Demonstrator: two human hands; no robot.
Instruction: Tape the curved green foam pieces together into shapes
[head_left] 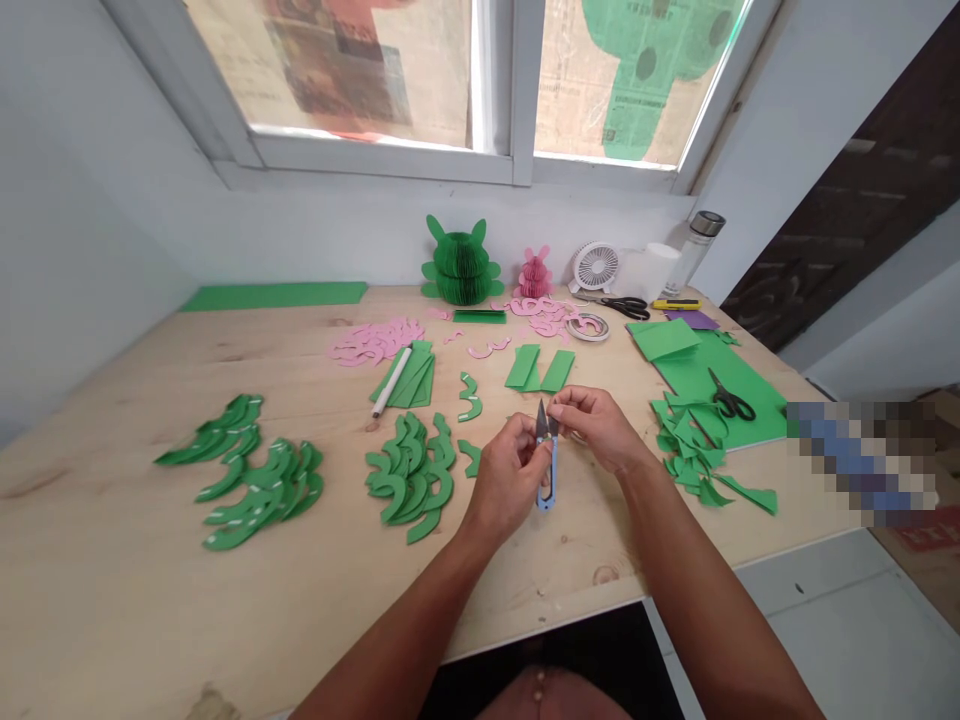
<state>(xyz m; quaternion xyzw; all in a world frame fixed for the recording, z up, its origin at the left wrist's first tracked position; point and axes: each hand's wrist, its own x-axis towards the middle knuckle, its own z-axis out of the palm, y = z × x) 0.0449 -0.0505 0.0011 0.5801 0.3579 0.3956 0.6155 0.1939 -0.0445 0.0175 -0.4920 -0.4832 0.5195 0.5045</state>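
Note:
My left hand (pixel 506 475) is closed around a pair of thread snips (pixel 547 490) with blue handles, their dark blades pointing away from me. Beside the blades, the fingertips of my right hand (pixel 600 425) are pinched together; whatever is between them is too small to make out. Just left of my left hand lies a heap of curved green paper pieces (pixel 412 475), some with white strips. A single wavy green piece (pixel 470 395) rests beyond it. Folded green paper rectangles (pixel 525 367) lie past my hands, and a roll of tape (pixel 587 327) sits farther back.
More green curved pieces (pixel 262 490) are piled at left, pink cutouts (pixel 375 340) behind. A white pen (pixel 392 380) lies on green paper. Green scraps (pixel 690 445) and black scissors (pixel 731 402) are at right. A green honeycomb figure (pixel 462 268) and small fan (pixel 596 266) stand by the wall.

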